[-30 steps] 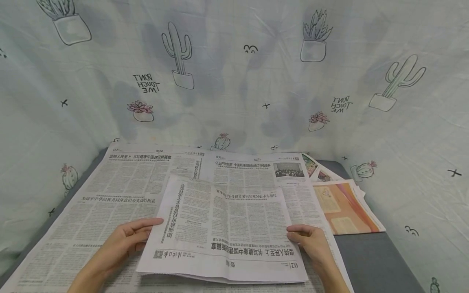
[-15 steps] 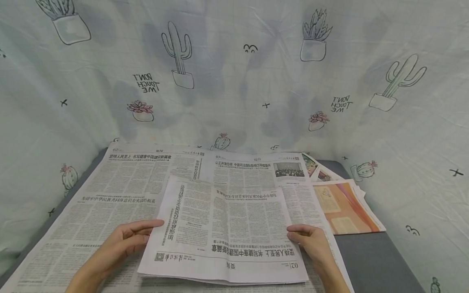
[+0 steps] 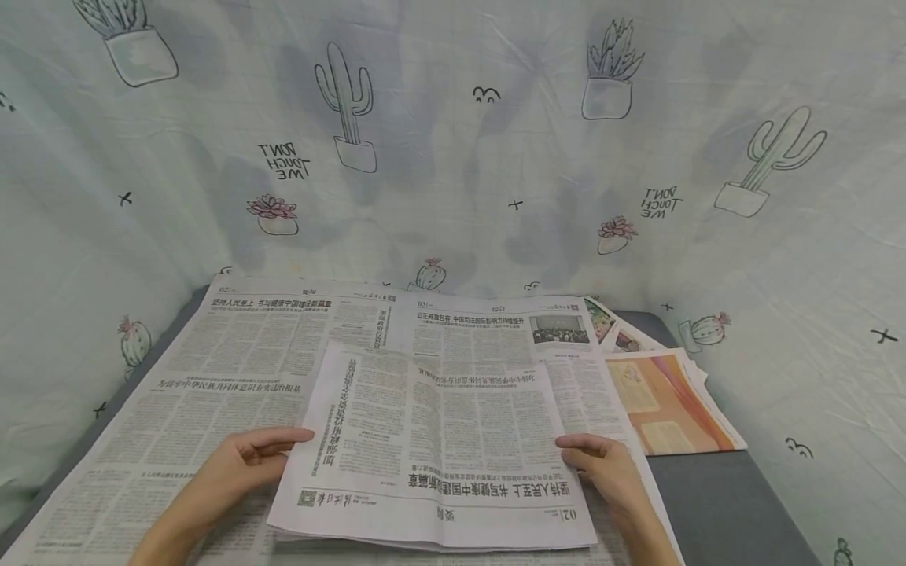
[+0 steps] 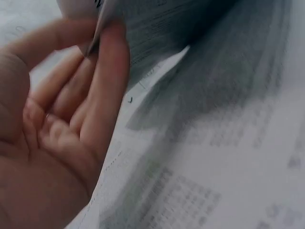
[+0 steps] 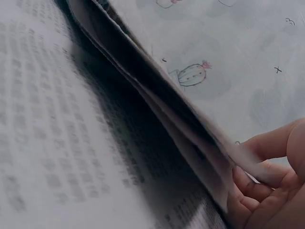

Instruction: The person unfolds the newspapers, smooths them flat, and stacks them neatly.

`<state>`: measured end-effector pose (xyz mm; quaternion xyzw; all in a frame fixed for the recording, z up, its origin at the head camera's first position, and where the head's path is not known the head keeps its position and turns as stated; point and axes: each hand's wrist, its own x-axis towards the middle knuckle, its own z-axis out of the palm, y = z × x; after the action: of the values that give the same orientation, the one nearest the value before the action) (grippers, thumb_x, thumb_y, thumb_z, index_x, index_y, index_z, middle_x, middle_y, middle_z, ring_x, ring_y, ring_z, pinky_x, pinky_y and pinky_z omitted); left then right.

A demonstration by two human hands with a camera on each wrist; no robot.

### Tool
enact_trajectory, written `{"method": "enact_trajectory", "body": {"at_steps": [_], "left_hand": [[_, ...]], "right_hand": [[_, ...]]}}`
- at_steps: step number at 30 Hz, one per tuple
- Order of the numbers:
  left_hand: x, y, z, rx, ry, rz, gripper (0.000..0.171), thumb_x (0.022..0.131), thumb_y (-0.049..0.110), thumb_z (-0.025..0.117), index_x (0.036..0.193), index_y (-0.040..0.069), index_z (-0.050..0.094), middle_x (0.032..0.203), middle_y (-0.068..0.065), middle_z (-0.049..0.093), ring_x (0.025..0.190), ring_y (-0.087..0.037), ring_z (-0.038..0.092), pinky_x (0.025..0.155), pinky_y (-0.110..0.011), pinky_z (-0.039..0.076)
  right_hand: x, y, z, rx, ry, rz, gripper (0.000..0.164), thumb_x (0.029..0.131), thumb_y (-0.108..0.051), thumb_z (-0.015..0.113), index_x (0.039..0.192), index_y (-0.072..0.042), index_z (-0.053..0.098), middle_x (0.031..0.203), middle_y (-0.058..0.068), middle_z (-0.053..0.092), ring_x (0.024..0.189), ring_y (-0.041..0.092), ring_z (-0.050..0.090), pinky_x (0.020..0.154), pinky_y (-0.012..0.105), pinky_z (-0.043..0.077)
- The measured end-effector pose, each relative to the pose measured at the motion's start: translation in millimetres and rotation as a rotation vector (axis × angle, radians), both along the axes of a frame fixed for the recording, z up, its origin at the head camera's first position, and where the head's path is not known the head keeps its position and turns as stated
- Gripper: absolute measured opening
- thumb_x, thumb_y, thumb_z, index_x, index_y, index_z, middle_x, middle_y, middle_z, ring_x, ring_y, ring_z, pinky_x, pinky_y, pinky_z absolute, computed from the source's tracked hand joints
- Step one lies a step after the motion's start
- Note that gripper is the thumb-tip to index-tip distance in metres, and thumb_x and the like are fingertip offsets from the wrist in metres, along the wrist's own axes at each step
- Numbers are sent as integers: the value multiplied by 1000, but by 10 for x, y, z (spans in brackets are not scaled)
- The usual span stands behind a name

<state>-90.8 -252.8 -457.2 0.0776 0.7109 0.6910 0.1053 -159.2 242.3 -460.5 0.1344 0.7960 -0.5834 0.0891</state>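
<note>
A folded newspaper point(image 3: 488, 440) with its print upside down is held up by both hands, over a larger spread-out newspaper point(image 3: 205, 354). My left hand point(image 3: 237, 472) pinches its left edge between thumb and fingers; the left wrist view shows the left hand point(image 4: 62, 109) with the paper's edge between the fingertips. At the opposite edge my right hand point(image 3: 602, 468) pinches the paper. In the right wrist view several layers of the folded newspaper point(image 5: 176, 124) fan apart at the edge, and the right hand point(image 5: 267, 176) grips their corner.
An orange printed sheet point(image 3: 668, 401) lies at the right on the grey table point(image 3: 722, 503), partly under the spread newspaper. Other colour-printed papers point(image 3: 630, 334) stick out behind it. A pale curtain point(image 3: 453, 157) with cactus drawings surrounds the table's back and sides.
Hardly anything differs. Both hands keep their hold on the folded newspaper, which stays in nearly the same place; the left hand's fingers have shifted very slightly on the edge.
</note>
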Motion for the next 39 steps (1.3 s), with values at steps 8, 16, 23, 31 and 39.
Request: {"method": "enact_trajectory", "body": {"at_steps": [8,16,23,31,39], "left_hand": [[5,32,-56,-229,289,174,16,86,0,73,102,2,75,117,-11,58,105,-8,56,83,-22,52],[-3,8,-28,-248,421,193,16,88,-5,69,98,6,74,129,-12,59,116,-12,56,83,-22,51],[19,-9,-20,-217,358,163,12,90,0,69,100,5,73,115,-12,69,105,-16,65,80,-25,54],[-12,-7,-80,105,414,-153,41,82,-23,63,121,-13,61,129,-24,56,115,-27,60,78,-40,57],[-2,12,-53,96,417,-203,32,82,-25,58,106,-9,72,122,-22,61,117,-22,58,83,-32,55]], "right_hand": [[-1,28,18,-40,6,-1,18,88,-3,70,103,5,74,105,14,69,87,24,67,69,30,54],[3,28,-23,-45,35,3,17,80,3,75,96,5,76,99,15,70,82,26,68,64,30,55],[11,9,-31,-39,20,-5,16,79,4,73,95,5,76,107,16,69,87,26,67,68,31,55],[16,1,-40,-15,22,-52,17,80,-1,76,96,3,76,108,16,69,87,25,68,66,29,55],[15,6,-39,-16,16,-58,18,80,-3,77,96,3,76,107,15,69,83,24,68,64,30,56]]}}
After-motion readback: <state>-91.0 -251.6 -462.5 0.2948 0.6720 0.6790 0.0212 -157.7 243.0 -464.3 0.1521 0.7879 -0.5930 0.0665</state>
